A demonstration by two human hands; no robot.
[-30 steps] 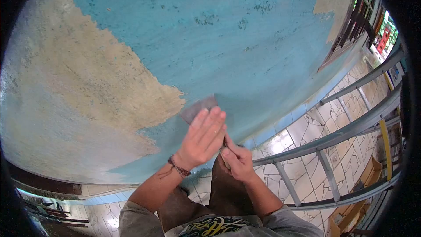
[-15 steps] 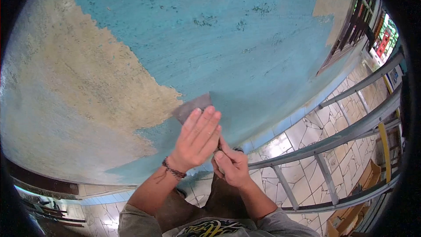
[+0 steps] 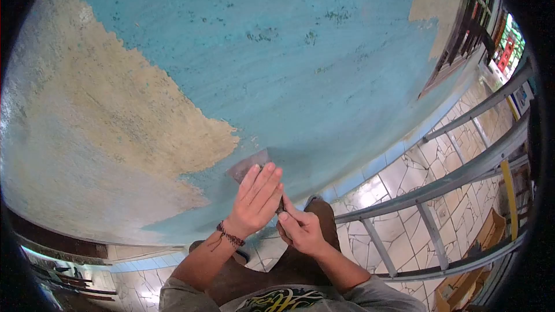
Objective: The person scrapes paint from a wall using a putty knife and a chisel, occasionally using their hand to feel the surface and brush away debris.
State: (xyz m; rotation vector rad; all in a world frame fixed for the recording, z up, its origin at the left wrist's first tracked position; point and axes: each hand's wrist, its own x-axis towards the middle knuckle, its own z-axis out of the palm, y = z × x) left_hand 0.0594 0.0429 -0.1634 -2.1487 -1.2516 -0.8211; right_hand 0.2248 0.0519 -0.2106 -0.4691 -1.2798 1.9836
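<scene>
A scraper (image 3: 252,161) with a wide flat blade lies against the painted wall (image 3: 277,86), just below the lower tip of a tan patch (image 3: 156,112) with ragged edges. My left hand (image 3: 254,199), a braided bracelet at its wrist, rests on the back of the blade with fingers straight and close together. Around the dark handle, partly hidden by the left hand, my right hand (image 3: 302,231) is closed. Blue paint with dark pitted spots covers the wall above and to the right. Small pale marks show on the blue just above the blade.
An aluminium ladder (image 3: 430,193) runs along the right side, over a floor of irregular pale tiles (image 3: 370,196). Light blue tiles (image 3: 373,169) line the wall's base. A wooden box (image 3: 471,268) sits at lower right, and a dark-slatted window (image 3: 462,40) at upper right.
Both hands and the scraper have moved down the wall, toward my body. The blade now sits lower than the tan patch's tip, which it was touching before.
</scene>
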